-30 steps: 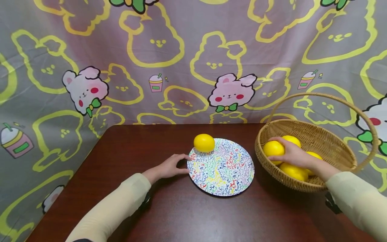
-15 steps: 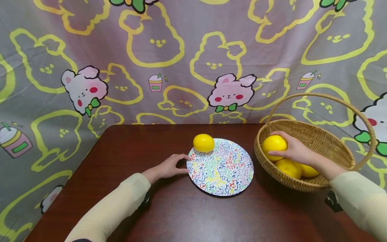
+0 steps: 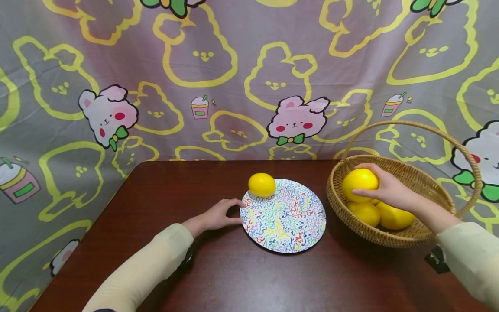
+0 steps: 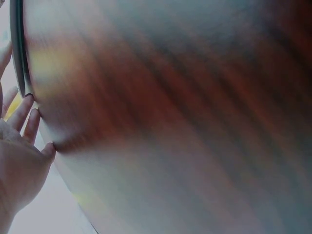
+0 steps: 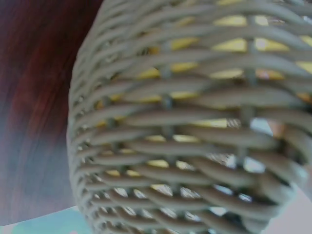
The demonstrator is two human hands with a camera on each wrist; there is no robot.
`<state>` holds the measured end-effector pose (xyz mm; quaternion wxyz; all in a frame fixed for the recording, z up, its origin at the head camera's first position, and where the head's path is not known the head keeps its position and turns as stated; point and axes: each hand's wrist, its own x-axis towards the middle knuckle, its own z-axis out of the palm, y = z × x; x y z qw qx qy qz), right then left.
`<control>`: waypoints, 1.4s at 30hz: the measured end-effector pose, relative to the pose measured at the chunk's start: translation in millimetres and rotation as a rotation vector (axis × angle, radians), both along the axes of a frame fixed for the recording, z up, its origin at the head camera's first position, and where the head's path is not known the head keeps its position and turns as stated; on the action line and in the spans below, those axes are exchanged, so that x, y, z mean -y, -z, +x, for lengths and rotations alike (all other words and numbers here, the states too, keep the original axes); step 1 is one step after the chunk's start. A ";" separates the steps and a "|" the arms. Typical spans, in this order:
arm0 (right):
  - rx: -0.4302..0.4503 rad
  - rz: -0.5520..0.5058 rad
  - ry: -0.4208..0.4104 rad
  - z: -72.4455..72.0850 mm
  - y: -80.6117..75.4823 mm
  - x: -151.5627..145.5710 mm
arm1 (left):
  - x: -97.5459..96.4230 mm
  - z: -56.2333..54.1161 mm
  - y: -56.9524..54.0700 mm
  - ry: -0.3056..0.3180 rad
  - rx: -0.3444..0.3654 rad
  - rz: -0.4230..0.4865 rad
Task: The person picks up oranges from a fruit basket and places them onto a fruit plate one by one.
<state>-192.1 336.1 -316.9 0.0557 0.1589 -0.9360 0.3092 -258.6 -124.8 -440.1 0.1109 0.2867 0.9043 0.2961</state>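
Note:
In the head view, my right hand (image 3: 383,186) grips a yellow lemon (image 3: 360,185) inside the wicker basket (image 3: 390,240), thumb on its near side and fingers over the top. Beneath it lie more lemons, among them one lemon (image 3: 395,216) by the wrist. My left hand (image 3: 216,216) rests at the left rim of a round, colourfully patterned plate (image 3: 288,221), thumb and fingers spread along the edge. A single lemon (image 3: 262,185) sits at the plate's upper left. The left wrist view shows the left hand (image 4: 22,161) with fingertips down on the tabletop. Woven basket wall (image 5: 170,117) hides the right hand's grip in its wrist view.
The dark brown table (image 3: 175,186) carries plate and basket. A tall arched handle (image 3: 421,125) rises over the basket. Behind the table hangs a cartoon-printed curtain (image 3: 234,65).
My right hand, first among the lemons, has lifted one slightly and shifted a little right with it; the lemons below have resettled. My left hand stays at the plate's rim.

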 end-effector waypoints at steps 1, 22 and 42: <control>-0.001 0.001 0.003 0.2 -1.5 -0.6 | -0.1 -0.1 0.3 0.002 -0.001 0.002; -0.045 -0.004 -0.002 4.0 -25.9 8.2 | 0.7 -0.6 2.5 -0.011 0.011 -0.007; 0.008 -0.038 -0.092 -13.3 -46.1 46.1 | -0.1 0.2 -0.5 -0.006 0.008 -0.002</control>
